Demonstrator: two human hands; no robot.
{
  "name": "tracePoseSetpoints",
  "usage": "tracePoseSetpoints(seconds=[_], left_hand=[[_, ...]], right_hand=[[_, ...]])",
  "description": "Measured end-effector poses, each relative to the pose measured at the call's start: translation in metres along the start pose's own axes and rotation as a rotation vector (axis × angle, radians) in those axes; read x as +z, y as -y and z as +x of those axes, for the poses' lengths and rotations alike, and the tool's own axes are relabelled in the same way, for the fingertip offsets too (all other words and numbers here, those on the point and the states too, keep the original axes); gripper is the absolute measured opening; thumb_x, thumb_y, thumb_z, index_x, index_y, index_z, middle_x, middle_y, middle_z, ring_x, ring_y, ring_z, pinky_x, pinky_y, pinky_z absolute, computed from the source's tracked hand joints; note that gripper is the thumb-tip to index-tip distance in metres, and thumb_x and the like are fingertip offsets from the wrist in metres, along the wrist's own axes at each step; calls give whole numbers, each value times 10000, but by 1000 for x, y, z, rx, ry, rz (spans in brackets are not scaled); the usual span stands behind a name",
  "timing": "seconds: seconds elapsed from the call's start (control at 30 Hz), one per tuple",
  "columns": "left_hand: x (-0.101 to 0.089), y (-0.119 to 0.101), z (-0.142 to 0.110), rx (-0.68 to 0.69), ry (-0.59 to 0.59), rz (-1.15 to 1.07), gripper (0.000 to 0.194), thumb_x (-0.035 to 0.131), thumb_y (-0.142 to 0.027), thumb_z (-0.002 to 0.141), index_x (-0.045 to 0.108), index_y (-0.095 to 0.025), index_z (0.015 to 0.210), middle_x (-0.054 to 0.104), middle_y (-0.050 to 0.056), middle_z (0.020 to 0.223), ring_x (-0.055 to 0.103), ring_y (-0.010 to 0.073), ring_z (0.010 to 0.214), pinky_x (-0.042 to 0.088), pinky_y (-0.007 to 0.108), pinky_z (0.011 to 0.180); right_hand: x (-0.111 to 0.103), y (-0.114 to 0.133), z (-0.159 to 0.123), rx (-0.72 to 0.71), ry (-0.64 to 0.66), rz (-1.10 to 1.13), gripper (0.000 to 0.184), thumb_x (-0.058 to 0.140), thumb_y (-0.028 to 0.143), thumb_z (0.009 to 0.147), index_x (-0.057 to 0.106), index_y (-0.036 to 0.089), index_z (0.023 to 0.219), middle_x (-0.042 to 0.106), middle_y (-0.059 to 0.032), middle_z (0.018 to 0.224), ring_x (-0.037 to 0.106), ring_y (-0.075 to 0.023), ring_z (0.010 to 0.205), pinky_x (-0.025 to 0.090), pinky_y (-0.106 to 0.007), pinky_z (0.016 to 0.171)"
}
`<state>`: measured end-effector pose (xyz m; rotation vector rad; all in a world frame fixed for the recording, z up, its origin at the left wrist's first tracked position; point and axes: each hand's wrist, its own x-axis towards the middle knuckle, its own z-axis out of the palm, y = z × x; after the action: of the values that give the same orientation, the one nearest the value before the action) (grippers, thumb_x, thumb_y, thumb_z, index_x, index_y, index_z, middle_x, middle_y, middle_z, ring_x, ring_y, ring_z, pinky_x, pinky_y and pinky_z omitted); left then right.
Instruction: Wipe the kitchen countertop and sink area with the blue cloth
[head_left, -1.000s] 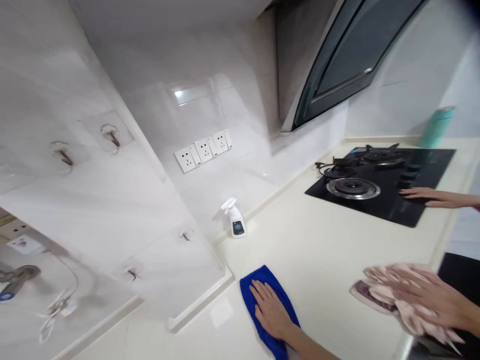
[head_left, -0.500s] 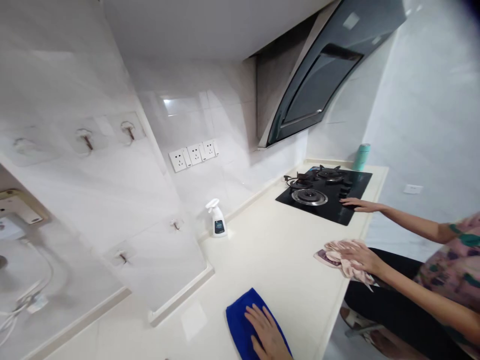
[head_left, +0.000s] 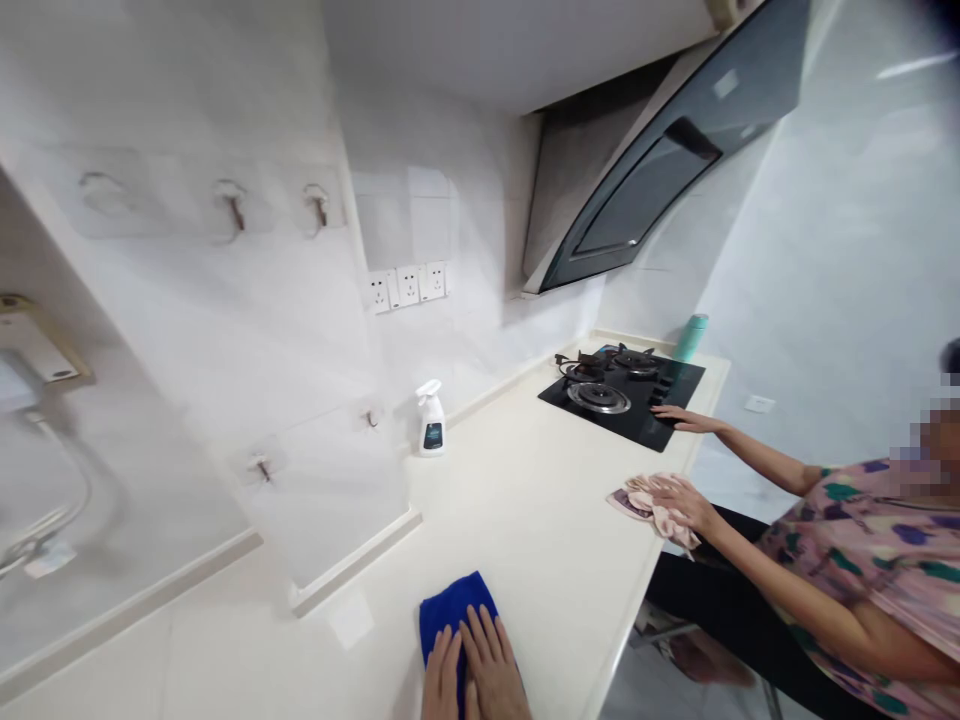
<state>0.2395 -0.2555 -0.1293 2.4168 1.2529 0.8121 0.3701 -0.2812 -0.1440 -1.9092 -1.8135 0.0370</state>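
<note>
A folded blue cloth lies on the pale countertop near the bottom of the view. My right hand rests flat on its right part, fingers stretched forward. On the cloth's left side is my left hand, its fingers straight and laid flat, close beside the right one. Both palms are cut off or hidden low in the picture. Farther along the counter, by the wall, a white spray bottle with a dark label stands upright.
At right, a seated person has one hand on a pink cloth and the other at the edge of a black gas hob. A range hood hangs above. A teal bottle stands behind the hob. A hooked wall section juts out left.
My left hand has come into view and onto the blue cloth beside my right hand. The cloth and right hand appear farther left, while the view itself has also shifted.
</note>
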Motion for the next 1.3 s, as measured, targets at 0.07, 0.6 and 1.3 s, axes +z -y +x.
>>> tracePoseSetpoints(seconds=[0.07, 0.6, 1.3], left_hand=[[-2, 2, -2, 13, 20, 11, 512, 341, -256, 962, 432, -176, 1459, 456, 115, 1548, 377, 248, 1463, 431, 488, 1189], [-56, 45, -38, 134, 147, 186, 670, 512, -344, 885, 307, -256, 1517, 311, 60, 1624, 240, 320, 1515, 398, 521, 1185], [-260, 219, -24, -714, 39, 421, 728, 253, -509, 896, 501, -41, 1396, 474, 223, 1514, 365, 346, 1462, 303, 482, 1226]], right_hand=[[10, 16, -4, -24, -10, 24, 719, 447, 224, 883, 234, 511, 1506, 342, 116, 1547, 294, -334, 1453, 418, -675, 1123], [-50, -15, -55, 12, -102, 222, 445, 306, 227, 1004, 545, 270, 1377, 565, -87, 1427, 496, -220, 1356, 446, -510, 1143], [-31, -9, -82, -51, -316, 15, 461, 404, 144, 945, 468, 247, 1390, 542, -66, 1445, 501, -232, 1346, 478, -524, 1124]])
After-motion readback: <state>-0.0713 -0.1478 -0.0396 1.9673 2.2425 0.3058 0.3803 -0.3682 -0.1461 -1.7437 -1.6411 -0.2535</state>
